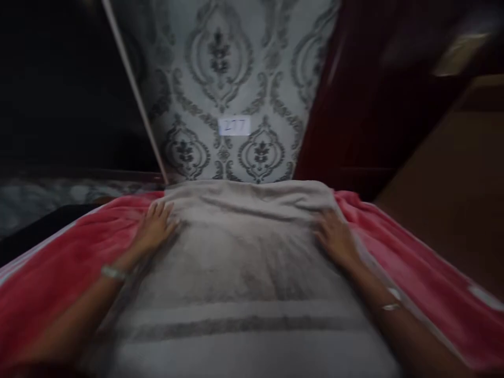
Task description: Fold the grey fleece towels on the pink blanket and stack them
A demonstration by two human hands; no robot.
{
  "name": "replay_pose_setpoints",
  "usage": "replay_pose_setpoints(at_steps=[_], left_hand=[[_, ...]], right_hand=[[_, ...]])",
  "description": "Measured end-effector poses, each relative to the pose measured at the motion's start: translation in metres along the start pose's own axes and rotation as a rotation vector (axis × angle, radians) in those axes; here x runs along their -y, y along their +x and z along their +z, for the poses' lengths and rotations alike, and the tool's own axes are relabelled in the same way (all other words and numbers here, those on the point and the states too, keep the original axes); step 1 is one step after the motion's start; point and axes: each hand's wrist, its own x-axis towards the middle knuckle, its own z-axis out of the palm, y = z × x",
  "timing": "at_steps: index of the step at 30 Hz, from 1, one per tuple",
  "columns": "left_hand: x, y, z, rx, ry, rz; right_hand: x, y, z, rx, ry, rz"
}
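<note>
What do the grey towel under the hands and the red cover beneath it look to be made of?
The grey towel looks like terry cotton: matte, nubby pile with flat woven stripes near the front. The red cover seems a plush fleece or velour, soft with a slight sheen, though blur leaves that open. The left hand and right hand press flat on the towel.

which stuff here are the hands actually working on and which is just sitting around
In use:
- grey towel, spread flat, far end folded over
- left hand, flat on the towel's left side
- right hand, flat on its right side

Just there:
- red blanket under the towel
- patterned wallpaper with a small white label
- dark wooden furniture at right
</note>
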Motion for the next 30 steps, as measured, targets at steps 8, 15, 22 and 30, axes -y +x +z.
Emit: replay_pose_setpoints(at_steps=[8, 15, 22, 30], left_hand=[[-0.028, -0.064, 0.024, 0.31, 0.155, -0.039], [-0.021, -0.139, 0.0, 0.27, 0.138, -0.108], [-0.029, -0.176, 0.01, 0.023, 0.226, -0.227], [-0.027, -0.17, 0.013, 0.094, 0.192, -0.232]], right_hand=[[-0.009, -0.036, -0.023, 0.3, 0.034, 0.312], [-0.009, -0.043, -0.026, 0.213, 0.089, 0.319], [-0.012, 0.008, -0.038, 0.109, 0.129, 0.256], [-0.038, 0.07, -0.005, 0.214, 0.178, -0.005]])
